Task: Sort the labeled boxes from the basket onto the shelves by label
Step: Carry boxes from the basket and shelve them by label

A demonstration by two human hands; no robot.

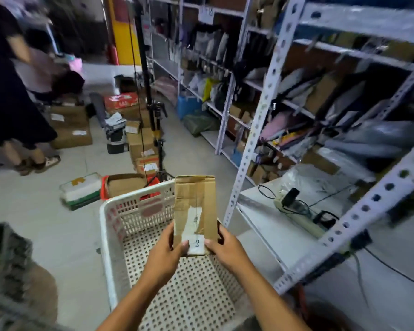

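1. Cardboard box (194,206) held upright above the white perforated basket (110,225), just left of the metal shelves (256,130).
2. Left hand (164,253) pinches the box's lower left edge, thumb on the front.
3. Right hand (227,247) pinches the lower right edge, thumb beside the white label (196,244) reading "-2".
4. Basket floor shows bare.

We see a cardboard box (194,211) held upright at six o'clock over a white basket (120,206), the left hand (164,253) gripping its lower left edge and the right hand (227,247) its lower right, both thumbs beside a white label (196,243) reading "-2". Metal shelves (268,96) crammed with parcels run from twelve to three o'clock. A tripod (153,120) stands among boxes at eleven, and a person (12,91) at ten.
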